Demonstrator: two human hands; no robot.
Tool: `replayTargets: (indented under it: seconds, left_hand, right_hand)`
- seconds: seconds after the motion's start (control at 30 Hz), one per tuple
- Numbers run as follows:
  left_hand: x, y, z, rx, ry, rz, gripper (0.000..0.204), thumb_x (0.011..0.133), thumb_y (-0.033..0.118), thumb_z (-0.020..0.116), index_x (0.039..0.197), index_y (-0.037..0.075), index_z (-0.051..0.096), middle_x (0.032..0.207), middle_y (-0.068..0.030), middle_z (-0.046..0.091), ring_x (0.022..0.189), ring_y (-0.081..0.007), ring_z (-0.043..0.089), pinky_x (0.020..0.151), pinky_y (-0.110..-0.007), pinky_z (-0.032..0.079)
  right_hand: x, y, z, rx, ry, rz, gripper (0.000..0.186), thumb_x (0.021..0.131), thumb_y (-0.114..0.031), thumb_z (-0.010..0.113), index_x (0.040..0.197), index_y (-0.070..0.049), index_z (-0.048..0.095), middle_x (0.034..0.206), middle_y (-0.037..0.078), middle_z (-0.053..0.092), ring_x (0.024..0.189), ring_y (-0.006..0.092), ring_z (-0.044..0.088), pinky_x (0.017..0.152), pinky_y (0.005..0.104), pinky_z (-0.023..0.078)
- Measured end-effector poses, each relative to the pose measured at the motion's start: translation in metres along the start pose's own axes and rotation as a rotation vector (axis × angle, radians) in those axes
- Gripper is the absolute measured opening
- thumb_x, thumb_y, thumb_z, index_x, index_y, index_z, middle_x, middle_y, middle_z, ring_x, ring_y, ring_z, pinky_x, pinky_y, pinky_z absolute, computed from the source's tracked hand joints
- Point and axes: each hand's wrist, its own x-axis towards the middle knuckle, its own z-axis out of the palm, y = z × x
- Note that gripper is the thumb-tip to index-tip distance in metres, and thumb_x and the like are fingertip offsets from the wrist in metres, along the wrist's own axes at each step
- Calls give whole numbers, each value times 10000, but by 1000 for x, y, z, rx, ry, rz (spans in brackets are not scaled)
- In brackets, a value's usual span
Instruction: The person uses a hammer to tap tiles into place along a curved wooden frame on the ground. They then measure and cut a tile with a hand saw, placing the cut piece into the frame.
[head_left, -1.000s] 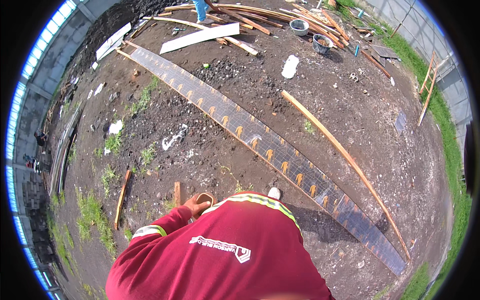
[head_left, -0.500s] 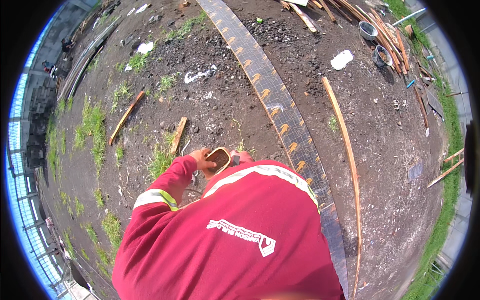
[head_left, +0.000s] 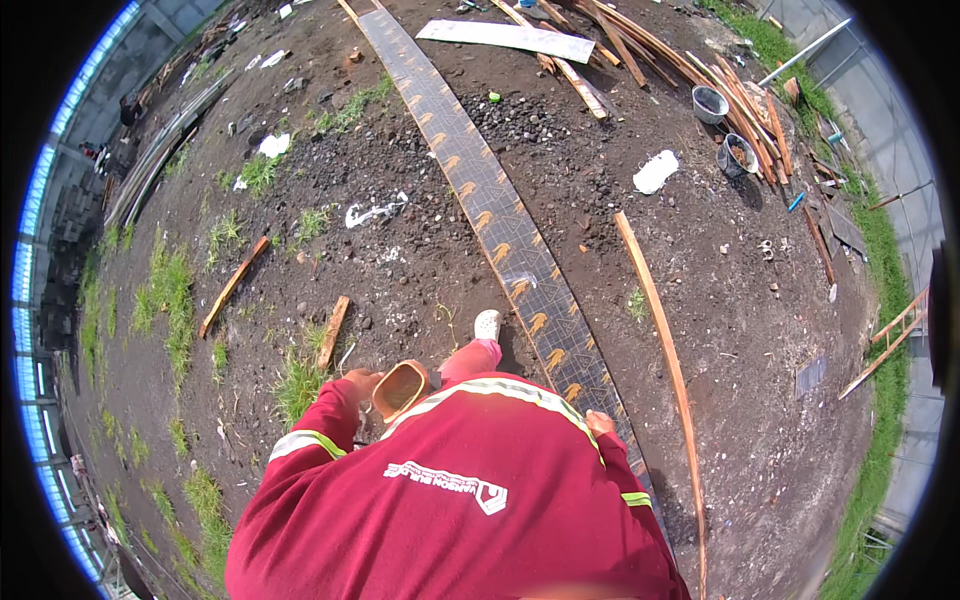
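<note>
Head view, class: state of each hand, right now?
Left hand: at the tan open-topped container; grip cannot be told.
Right hand: partly hidden; cannot be told.

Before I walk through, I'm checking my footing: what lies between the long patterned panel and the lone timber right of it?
The head view shows mostly dark soil, an orange chip and a green weed beside the timber.

Dk-brown bare-dirt ground point(head_left: 760, 450), loose dk-grey gravel point(head_left: 530, 140) nr top ctr, bright-green grass tufts point(head_left: 172, 300) on lt, long green grass strip point(head_left: 887, 340) along rt, pale-grey wall point(head_left: 885, 120) beyond, grey concrete wall point(head_left: 105, 112) upper lt w/ bright bluish-white band point(head_left: 33, 205), strong daylight.
</note>
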Motion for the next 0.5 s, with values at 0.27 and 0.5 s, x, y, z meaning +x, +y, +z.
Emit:
replayTargets:
  seconds: [0.27, 0.5]
  left_hand:
    - [156, 5, -42, 44, -16, -135, 582, 845, 426, 551, 1220, -15, 488, 1154, -181, 552, 952, -242, 589, 731, -364, 522]
    - [190, 191, -149, 11, 254, 245, 513, 814, 449, 561, 1085, 17, 607, 975, -176, 642, 869, -256, 631, 783, -350, 480]
  right_hand:
    - [-7, -87, -26, -37, 144, 52, 394, 848, -375, 537, 1088, -63, 520, 912, 111, 612, 735, 205, 609, 596, 392, 484]
    - [41, -164, -40, -153, 149, 55, 399, 837, -393, 528, 1009, -36, 572, 870, 135, 626, 744, 215, 621, 635, 386, 479]
